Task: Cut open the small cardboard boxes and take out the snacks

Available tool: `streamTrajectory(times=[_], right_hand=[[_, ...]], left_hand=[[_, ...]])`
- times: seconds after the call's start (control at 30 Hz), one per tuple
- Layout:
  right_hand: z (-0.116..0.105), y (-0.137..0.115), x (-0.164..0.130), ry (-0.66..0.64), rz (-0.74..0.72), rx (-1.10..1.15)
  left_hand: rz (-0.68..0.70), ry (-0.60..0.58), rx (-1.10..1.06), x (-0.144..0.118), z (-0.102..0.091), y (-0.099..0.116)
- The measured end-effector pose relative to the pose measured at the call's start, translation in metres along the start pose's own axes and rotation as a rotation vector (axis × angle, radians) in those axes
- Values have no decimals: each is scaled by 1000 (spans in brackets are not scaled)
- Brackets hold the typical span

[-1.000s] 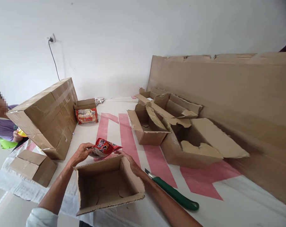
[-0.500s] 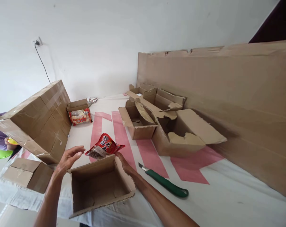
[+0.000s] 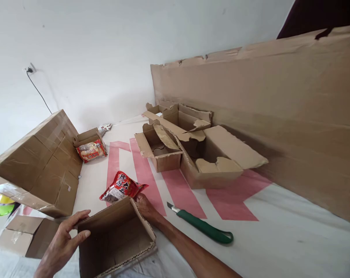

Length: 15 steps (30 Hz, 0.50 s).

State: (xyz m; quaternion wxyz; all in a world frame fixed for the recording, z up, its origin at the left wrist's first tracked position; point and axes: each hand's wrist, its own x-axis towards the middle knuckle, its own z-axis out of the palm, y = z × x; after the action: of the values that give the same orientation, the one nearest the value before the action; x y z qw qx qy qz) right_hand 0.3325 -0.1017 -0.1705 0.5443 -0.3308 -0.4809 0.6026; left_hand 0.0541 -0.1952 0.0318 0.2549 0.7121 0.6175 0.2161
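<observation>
An open, tilted cardboard box faces me at the near edge of the table, its hollow inside in view. My left hand grips its left corner, thumb over the inner side and fingers along the far rim. Against the box's right wall, my right hand is closed on it, with part of the fingers hidden behind. A red snack bag lies just beyond the far rim, close to my right fingertips. To the right rests a green-handled knife, blade pointing away to the left.
Several open cardboard boxes stand beyond the knife, before a tall cardboard panel. At left are a large taped carton, a small closed box and another red snack package against a small open box.
My left hand has come down onto the box's left corner. The box sits lower and further left in view, and the whole scene has shifted left.
</observation>
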Motion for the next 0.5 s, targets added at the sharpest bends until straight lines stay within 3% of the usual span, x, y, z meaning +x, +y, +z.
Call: streamTrajectory(times=[0.27, 0.5], right_hand=[[-2, 7, 2, 26, -31, 91], [-2, 0, 0, 3, -33, 130]], left_hand=[[133, -97, 64, 17, -3, 24], [176, -41, 70, 24, -10, 18]])
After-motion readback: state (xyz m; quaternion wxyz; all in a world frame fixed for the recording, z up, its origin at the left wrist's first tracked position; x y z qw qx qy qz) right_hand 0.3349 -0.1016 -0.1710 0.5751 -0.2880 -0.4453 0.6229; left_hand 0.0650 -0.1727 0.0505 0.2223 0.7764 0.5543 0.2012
